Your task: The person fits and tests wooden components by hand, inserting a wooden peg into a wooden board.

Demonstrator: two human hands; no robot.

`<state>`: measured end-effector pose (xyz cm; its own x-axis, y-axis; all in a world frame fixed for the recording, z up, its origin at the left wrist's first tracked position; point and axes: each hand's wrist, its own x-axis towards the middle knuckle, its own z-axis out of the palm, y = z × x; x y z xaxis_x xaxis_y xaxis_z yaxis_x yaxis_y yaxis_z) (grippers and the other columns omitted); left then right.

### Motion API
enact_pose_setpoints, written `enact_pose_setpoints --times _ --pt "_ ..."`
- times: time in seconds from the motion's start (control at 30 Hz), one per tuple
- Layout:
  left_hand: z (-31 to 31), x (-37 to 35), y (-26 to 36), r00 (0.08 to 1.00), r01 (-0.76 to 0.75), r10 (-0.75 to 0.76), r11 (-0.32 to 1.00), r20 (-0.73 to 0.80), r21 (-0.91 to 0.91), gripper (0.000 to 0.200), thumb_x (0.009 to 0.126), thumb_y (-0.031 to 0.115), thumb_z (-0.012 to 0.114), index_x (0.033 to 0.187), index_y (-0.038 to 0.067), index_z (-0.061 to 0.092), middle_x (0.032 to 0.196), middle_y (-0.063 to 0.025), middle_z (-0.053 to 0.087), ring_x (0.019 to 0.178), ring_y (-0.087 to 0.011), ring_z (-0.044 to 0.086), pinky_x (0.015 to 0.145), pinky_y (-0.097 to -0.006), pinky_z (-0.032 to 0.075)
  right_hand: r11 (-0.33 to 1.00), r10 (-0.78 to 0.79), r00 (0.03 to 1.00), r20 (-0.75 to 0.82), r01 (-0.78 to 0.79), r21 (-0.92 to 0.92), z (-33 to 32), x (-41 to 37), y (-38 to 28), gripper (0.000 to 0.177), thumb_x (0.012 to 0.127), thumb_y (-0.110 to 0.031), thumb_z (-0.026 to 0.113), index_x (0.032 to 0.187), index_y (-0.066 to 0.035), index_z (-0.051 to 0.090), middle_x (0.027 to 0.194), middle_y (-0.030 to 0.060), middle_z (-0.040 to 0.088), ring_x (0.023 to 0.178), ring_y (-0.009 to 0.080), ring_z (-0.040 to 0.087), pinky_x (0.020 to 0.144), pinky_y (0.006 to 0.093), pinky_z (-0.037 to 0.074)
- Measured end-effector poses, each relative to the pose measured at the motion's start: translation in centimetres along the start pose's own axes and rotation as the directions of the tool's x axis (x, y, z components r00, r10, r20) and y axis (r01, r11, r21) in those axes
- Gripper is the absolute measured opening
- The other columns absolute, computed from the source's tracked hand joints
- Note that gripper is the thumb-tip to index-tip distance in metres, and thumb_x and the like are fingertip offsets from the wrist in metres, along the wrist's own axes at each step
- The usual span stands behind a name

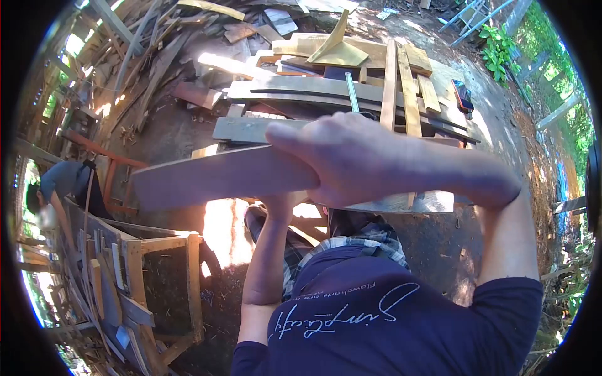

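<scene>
My right hand (pixel 360 156) is raised close to the camera, its fingers wrapped round one end of a flat, grey-brown wooden board (pixel 219 178). The thumb lies along the board's upper edge, and the far end points to the left, slightly blurred. Below the board, the wrist of my left hand (pixel 282 202) shows. The board and my right hand cover its fingers, so I cannot see whether it grips anything. Behind both hands lies a stack of planks (pixel 301 91) with a metal ruler or square (pixel 351 91) on it.
A phone or similar red-and-black device (pixel 462 96) lies right of the stack. At the left stands a wooden frame (pixel 166 244) with offcuts leaning on it, and another person (pixel 66 185) bends over there. Scrap wood (pixel 150 81) is heaped behind; foliage (pixel 498 53) grows at right.
</scene>
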<state>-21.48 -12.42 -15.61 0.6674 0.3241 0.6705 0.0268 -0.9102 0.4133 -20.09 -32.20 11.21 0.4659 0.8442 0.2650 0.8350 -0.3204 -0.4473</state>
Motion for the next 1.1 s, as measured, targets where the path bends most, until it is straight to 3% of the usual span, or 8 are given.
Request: enact_pose_setpoints --times 0.03,0.27,0.4,0.5,0.6,0.8,0.93,1.1 --pt "-3.5 2.2 3.8 0.98 0.182 -0.127 0.886 0.154 -0.427 0.058 0.091 0.034 0.065 0.133 0.002 0.041 0.125 -0.0132 0.049 0.114 -0.0226 0.05 0.087 -0.0358 0.045 1.0 0.008 1.0 0.03 -0.008 -0.005 -0.6 0.0 -0.3 0.041 0.071 -0.009 0.072 0.103 -0.004 0.047 0.074 0.0132 0.063 0.068 0.0342 0.067 0.062 0.0448 0.053" --pt "0.7 0.0 5.9 0.743 0.38 -0.669 0.447 -0.02 -0.81 0.059 0.079 0.027 0.079 0.125 0.002 0.051 0.123 -0.0146 0.056 0.111 -0.0287 0.058 0.094 -0.0431 0.046 0.992 -0.126 0.964 -0.236 0.13 -0.001 -2.8 0.3 -2.4 0.047 0.078 -0.014 0.073 0.113 -0.004 0.042 0.076 0.0148 0.063 0.071 0.0342 0.069 0.062 0.0446 0.057" --pt "-4.4 2.2 7.4 0.973 0.187 -0.23 0.858 -0.032 -0.478 0.049 0.083 0.025 0.076 0.12 0.002 0.052 0.115 -0.0119 0.057 0.109 -0.026 0.058 0.089 -0.0412 0.047 0.999 -0.033 0.998 -0.06 0.032 -0.017 -0.2 -1.0 -0.1 0.047 0.071 -0.008 0.074 0.107 -0.004 0.044 0.078 0.0133 0.06 0.068 0.0347 0.066 0.059 0.0421 0.055" --pt "-4.3 1.2 7.5 0.931 0.212 -0.366 0.519 0.009 -0.828 0.046 0.084 0.024 0.074 0.12 0.004 0.052 0.114 -0.0121 0.057 0.107 -0.0255 0.059 0.088 -0.039 0.048 0.98 -0.138 0.968 -0.21 0.103 -0.169 -2.4 0.3 -1.6 0.041 0.08 -0.021 0.072 0.11 -0.006 0.047 0.073 0.0132 0.063 0.063 0.0303 0.068 0.049 0.0425 0.054" --pt "-3.3 0.0 5.3 0.98 -0.056 -0.014 0.936 -0.198 -0.348 0.041 0.087 0.018 0.071 0.12 0.003 0.052 0.112 -0.0104 0.059 0.105 -0.021 0.06 0.086 -0.0369 0.048 0.98 -0.184 0.939 -0.291 0.152 -0.129 -2.6 0.3 -2.6 0.04 0.08 -0.02 0.073 0.108 -0.006 0.048 0.076 0.0132 0.064 0.064 0.0298 0.069 0.051 0.0425 0.056" --pt "-4.2 1.3 6.4 0.98 0.192 -0.198 0.91 0.023 -0.367 0.034 0.09 0.017 0.067 0.115 0.002 0.051 0.106 -0.0078 0.057 0.097 -0.0148 0.058 0.08 -0.0286 0.047 0.975 -0.046 0.996 0.072 0.06 -0.212 -2.7 -0.1 -2.3 0.038 0.08 -0.012 0.071 0.107 -0.005 0.044 0.083 0.0137 0.065 0.074 0.0267 0.071 0.061 0.0384 0.06" --pt "-3.9 -0.3 6.0 0.983 0.166 -0.181 0.874 0.011 -0.457 0.032 0.09 0.015 0.067 0.113 0.003 0.049 0.105 -0.0075 0.057 0.095 -0.015 0.058 0.08 -0.0292 0.048 0.97 -0.225 0.898 -0.379 0.167 -0.179 -1.8 0.3 -2.5 0.042 0.077 -0.013 0.073 0.109 -0.009 0.046 0.073 0.0084 0.059 0.067 0.0244 0.068 0.053 0.037 0.058" --pt "-4.0 -1.1 6.0 0.979 0.178 -0.203 0.847 0.003 -0.501 0.029 0.091 0.013 0.067 0.11 0.004 0.046 0.103 -0.0072 0.056 0.093 -0.0153 0.057 0.081 -0.03 0.048 0.971 0.077 0.988 0.136 -0.044 -0.235 0.8 -2.3 -0.9 0.049 0.074 -0.02 0.075 0.113 -0.01 0.046 0.074 0.0115 0.059 0.067 0.033 0.066 0.054 0.0425 0.053"
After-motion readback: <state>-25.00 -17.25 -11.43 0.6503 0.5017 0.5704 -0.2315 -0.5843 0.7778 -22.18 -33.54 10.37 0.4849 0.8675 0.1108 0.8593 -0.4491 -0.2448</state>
